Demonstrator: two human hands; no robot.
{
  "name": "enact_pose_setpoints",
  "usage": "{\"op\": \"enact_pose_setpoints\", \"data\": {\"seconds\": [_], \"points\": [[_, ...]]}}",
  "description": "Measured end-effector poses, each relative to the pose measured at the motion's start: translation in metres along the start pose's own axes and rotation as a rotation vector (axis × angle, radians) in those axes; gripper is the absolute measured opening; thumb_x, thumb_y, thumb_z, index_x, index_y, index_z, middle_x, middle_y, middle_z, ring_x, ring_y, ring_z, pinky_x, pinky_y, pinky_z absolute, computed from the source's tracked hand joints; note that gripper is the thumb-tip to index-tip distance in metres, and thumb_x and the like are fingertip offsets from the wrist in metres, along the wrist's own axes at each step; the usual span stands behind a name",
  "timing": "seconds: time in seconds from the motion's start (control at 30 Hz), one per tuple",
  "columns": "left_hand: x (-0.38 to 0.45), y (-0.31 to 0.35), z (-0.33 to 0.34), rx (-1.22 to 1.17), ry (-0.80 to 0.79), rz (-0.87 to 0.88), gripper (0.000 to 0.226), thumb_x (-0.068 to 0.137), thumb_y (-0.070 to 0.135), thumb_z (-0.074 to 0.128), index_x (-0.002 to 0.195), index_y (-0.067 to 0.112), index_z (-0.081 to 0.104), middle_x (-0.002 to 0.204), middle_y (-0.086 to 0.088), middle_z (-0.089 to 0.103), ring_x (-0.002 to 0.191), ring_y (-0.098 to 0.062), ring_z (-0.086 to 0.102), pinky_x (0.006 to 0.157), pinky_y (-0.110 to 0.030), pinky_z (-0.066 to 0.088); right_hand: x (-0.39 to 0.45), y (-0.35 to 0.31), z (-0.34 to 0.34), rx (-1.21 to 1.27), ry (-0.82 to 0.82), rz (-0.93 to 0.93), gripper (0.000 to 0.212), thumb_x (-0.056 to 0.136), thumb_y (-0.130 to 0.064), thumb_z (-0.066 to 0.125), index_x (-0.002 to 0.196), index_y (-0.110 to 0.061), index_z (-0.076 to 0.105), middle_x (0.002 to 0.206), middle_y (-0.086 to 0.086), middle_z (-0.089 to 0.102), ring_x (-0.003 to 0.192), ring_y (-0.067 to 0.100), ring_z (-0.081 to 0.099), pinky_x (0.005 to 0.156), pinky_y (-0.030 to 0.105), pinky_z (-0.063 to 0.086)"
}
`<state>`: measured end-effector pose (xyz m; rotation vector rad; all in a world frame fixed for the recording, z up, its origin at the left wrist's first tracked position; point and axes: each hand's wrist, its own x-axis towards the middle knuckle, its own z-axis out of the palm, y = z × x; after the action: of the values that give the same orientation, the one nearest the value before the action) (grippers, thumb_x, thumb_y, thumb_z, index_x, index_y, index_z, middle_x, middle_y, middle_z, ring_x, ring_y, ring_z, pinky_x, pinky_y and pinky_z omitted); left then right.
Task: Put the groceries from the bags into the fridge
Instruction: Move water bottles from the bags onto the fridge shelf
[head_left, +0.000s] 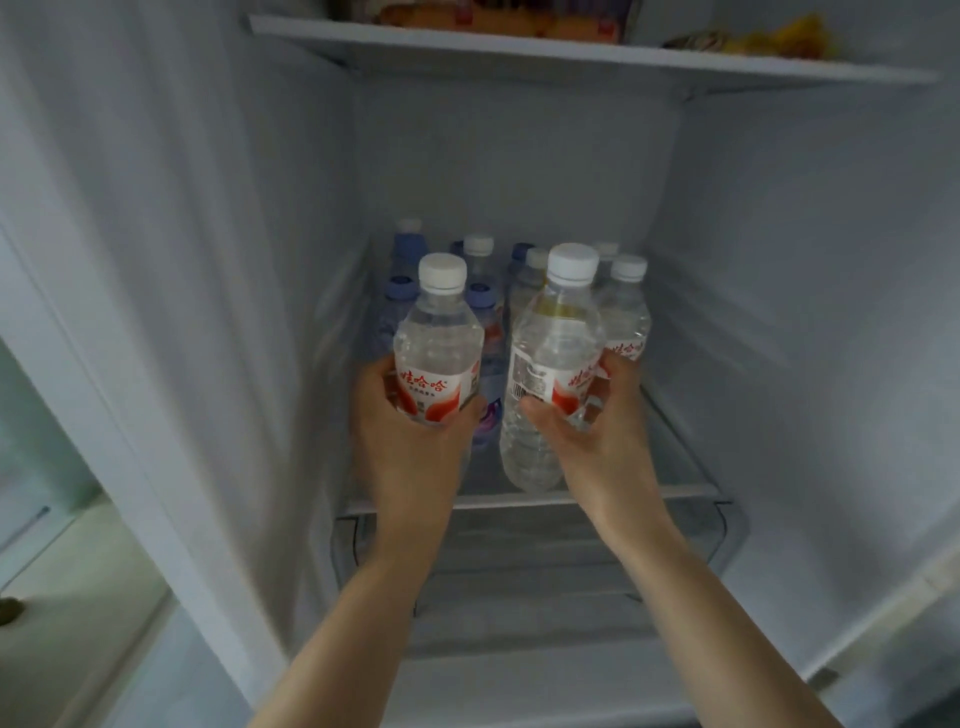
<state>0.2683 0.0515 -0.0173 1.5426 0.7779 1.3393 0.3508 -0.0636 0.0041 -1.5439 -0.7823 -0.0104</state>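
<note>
Left bottle (435, 343): clear plastic, white cap, red/white label w/ red characters; upright, gripped round the label by left hand (410, 441), above the shelf's front edge.
Right bottle (553, 369): same type, barcode side of label facing cam; cap tilted slightly right, right hand (587, 431) wrapped round lower half; base just over the shelf front.
Stored bottles (626, 306): white-cap ones back-right, blue-cap ones (400, 296) back-left; all upright, packed close on the shelf (675, 488).
Fridge (779, 260): open, white interior; upper shelf (571, 52) holds orange/yellow packs, blurred.
</note>
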Motion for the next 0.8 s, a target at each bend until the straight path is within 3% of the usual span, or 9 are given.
{"op": "enact_pose_setpoints", "data": {"seconds": [0.23, 0.4, 0.57, 0.8], "points": [[0.011, -0.025, 0.007, 0.040, 0.029, -0.039, 0.069, 0.052, 0.037, 0.090, 0.108, 0.036, 0.050, 0.107, 0.012, 0.061, 0.097, -0.009, 0.064, 0.081, -0.039, 0.057, 0.006, 0.019, 0.012, 0.035, 0.010, 0.029, 0.064, 0.080, -0.019, 0.076, 0.132, -0.033, 0.041, 0.122, -0.020, 0.058, 0.112, -0.003, 0.057, 0.098, 0.029, 0.048], [0.011, -0.033, 0.012, 0.039, 0.065, -0.067, 0.070, 0.052, 0.035, 0.091, 0.108, 0.039, 0.048, 0.108, 0.012, 0.060, 0.098, -0.012, 0.063, 0.081, -0.041, 0.058, 0.009, 0.029, 0.020, 0.048, 0.034, 0.045, 0.066, 0.080, -0.014, 0.076, 0.134, -0.030, 0.041, 0.120, -0.024, 0.057, 0.111, -0.006, 0.056, 0.096, 0.024, 0.046], [0.015, -0.038, 0.012, 0.065, 0.078, -0.083, 0.073, 0.049, 0.046, 0.086, 0.110, 0.043, 0.046, 0.112, 0.012, 0.059, 0.101, -0.014, 0.062, 0.083, -0.044, 0.057, 0.011, 0.040, 0.024, 0.030, 0.036, 0.055, 0.066, 0.079, -0.016, 0.076, 0.134, -0.027, 0.040, 0.123, -0.019, 0.058, 0.113, -0.004, 0.056, 0.097, 0.021, 0.046], [0.013, -0.041, 0.015, 0.096, 0.060, -0.022, 0.081, 0.048, 0.053, 0.082, 0.119, 0.035, 0.047, 0.117, 0.009, 0.058, 0.105, -0.016, 0.061, 0.084, -0.044, 0.056, 0.016, 0.044, 0.027, -0.028, 0.029, 0.050, 0.068, 0.078, -0.022, 0.078, 0.134, -0.028, 0.039, 0.123, -0.019, 0.056, 0.112, -0.005, 0.054, 0.092, 0.014, 0.043]]}}
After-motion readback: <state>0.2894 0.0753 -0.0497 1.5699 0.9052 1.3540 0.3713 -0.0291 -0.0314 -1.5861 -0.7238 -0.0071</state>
